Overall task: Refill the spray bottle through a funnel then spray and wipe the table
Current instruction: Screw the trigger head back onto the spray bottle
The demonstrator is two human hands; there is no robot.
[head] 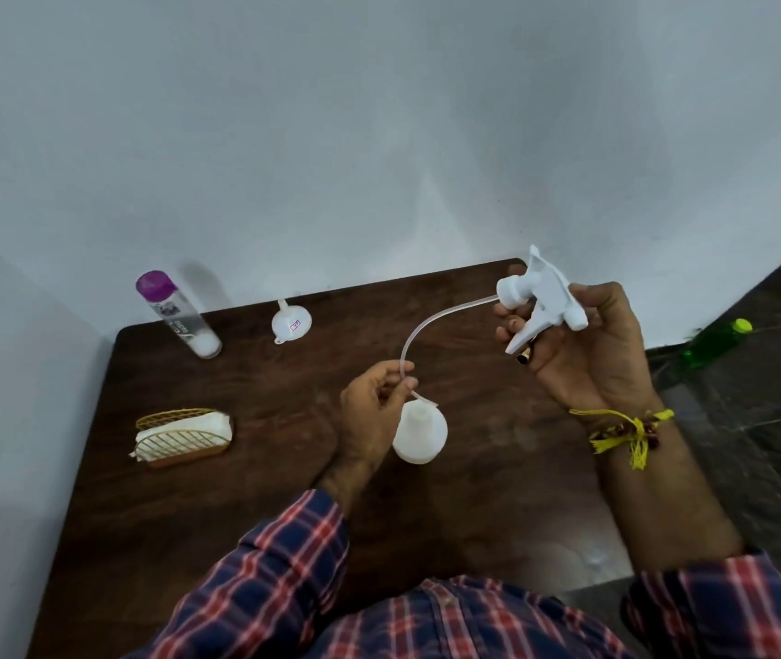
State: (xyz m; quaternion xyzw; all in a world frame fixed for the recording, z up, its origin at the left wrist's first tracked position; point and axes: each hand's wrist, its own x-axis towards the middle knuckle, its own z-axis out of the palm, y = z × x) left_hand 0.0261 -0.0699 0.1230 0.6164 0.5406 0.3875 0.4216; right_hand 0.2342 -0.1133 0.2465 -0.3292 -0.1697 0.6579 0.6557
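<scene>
The right hand (588,344) is up over the far right corner of the table (497,492), palm turned toward the camera, fingers curled round the white trigger head (543,302). The left hand (374,401) sits lower and nearer the middle, thumb and fingers pinching the clear dip tube (431,323) close to its free end, which curves down from the head. Just beside that hand stands the white spray bottle (420,435), neck open, no funnel in it. The step looks like the uncapping: the head is off and needs setting aside. Next the funnel (291,322), lying well apart near the back edge, must be seated in the neck, then the purple-capped bottle (179,313) at the back left brought over to pour. A napkin holder (183,437) waits at the left.
</scene>
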